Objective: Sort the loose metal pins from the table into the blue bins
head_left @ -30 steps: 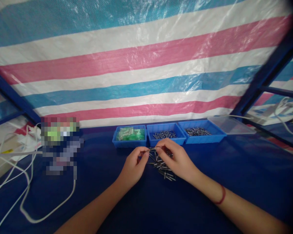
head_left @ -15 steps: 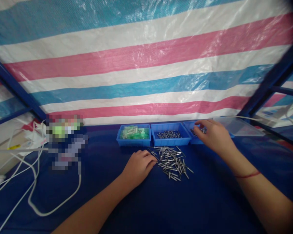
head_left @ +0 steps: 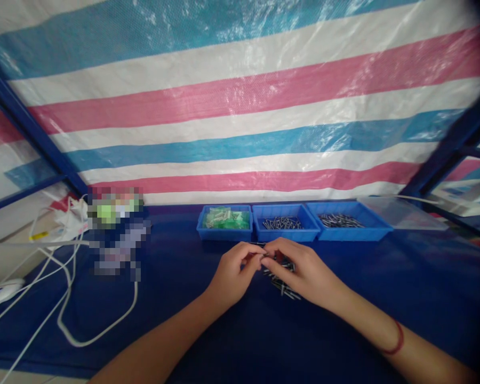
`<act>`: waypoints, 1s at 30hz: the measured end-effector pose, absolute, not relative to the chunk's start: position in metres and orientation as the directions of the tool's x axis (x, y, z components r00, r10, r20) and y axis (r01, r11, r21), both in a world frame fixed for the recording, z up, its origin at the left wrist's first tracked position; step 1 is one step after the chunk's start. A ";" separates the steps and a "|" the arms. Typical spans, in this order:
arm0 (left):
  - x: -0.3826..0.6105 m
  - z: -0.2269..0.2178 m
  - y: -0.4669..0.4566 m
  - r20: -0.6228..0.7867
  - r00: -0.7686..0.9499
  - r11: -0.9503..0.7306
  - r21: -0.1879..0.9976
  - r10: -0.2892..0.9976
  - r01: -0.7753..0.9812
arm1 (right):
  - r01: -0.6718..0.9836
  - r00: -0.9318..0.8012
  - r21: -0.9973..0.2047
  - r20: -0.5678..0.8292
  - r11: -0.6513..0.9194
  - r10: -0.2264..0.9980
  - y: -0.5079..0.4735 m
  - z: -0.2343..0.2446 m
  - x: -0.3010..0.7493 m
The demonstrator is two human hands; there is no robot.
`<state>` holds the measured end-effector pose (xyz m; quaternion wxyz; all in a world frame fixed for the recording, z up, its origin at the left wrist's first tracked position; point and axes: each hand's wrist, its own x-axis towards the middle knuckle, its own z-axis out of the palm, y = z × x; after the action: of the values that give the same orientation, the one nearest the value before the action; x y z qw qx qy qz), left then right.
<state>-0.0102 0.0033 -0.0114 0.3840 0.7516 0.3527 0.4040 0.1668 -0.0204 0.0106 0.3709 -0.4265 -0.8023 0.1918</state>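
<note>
My left hand (head_left: 232,271) and my right hand (head_left: 304,272) meet with their fingertips touching, just in front of the middle bin. Both are closed in a pinch. Something small and dark shows between the fingertips, too hidden to name. Beneath and behind my right hand lies a loose pile of slim metal pins (head_left: 284,288), partly covered by it. The middle blue bin (head_left: 290,234) contains similar metal pins (head_left: 282,223). In the right blue bin (head_left: 356,233) are darker metal pieces (head_left: 341,220).
A left blue bin (head_left: 225,234) holds green and clear plastic packets (head_left: 226,218). A clear plastic lid (head_left: 408,213) lies beyond the right bin. White cables (head_left: 78,341) and a white mouse (head_left: 4,290) are on the left. A striped tarp (head_left: 240,96) hangs behind the blue table (head_left: 240,346).
My right hand has come from the right bin leftward and nearer, over the pile, to meet my left hand. My left hand has lifted slightly and pinches. The view has shifted a little.
</note>
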 end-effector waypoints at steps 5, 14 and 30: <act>-0.009 -0.013 0.003 0.272 0.317 -0.325 0.937 0.909 0.130 | 0.499 -0.368 -0.701 0.362 0.511 0.856 -0.019 0.013 0.168; -0.006 -0.009 0.006 0.189 0.217 -0.172 0.980 0.958 -0.095 | 0.529 -0.276 -0.725 0.345 0.441 0.897 -0.021 0.006 0.161; -0.009 -0.006 0.005 0.185 0.324 -0.214 0.975 0.928 0.058 | 0.316 -0.300 -0.879 0.263 0.356 0.917 -0.021 -0.001 0.156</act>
<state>-0.0088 0.0052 -0.0062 0.4967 0.6443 0.3824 0.4380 0.1562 -0.0212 -0.0006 0.4058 -0.4302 -0.7165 0.3700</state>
